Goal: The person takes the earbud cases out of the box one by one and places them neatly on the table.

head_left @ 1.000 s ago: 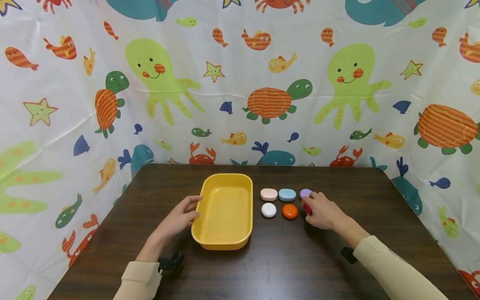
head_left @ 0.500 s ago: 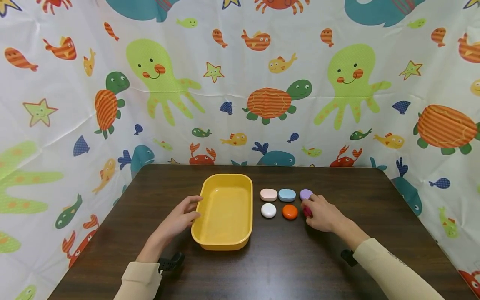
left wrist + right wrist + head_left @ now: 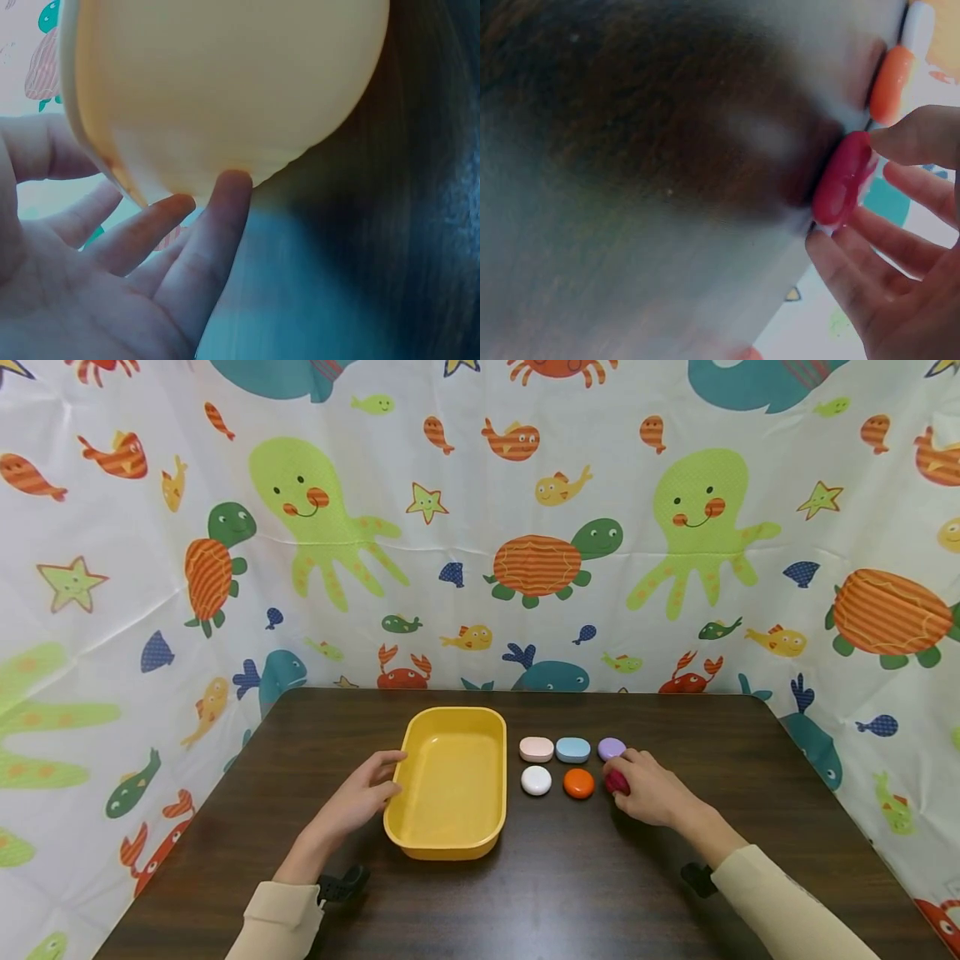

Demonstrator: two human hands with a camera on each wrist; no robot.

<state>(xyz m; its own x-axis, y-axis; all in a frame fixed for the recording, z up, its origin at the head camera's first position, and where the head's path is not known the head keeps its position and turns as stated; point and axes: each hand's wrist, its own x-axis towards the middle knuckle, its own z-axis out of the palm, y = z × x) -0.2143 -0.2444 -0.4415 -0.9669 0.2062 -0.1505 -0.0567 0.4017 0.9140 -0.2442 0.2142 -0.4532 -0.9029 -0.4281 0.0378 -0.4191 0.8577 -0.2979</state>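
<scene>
A yellow tray [image 3: 450,777] with rounded corners and raised sides stands on the table. My left hand [image 3: 369,789] holds its left rim. In the left wrist view, the thumb reaches over the rim while the other fingers [image 3: 225,210] touch the outer wall. My right hand [image 3: 647,789] pinches a glossy crimson rounded piece [image 3: 845,180] between thumb and fingers, at the right end of the front row. Whether this piece touches the tabletop is unclear. Left of it sits an orange round piece [image 3: 579,783]; behind it a purple one [image 3: 611,748], its edge close to my fingers.
A white round piece [image 3: 536,780] sits right of the tray. Behind it are a pale pink oblong [image 3: 537,748] and a light blue oblong [image 3: 573,749]. The dark wooden table [image 3: 525,910] is bordered at the back and sides by a sea-animal curtain [image 3: 465,643].
My right hand shifts very slightly, and a bit more of the crimson piece shows between its fingers. The left hand, the tray and the other pieces stay in place.
</scene>
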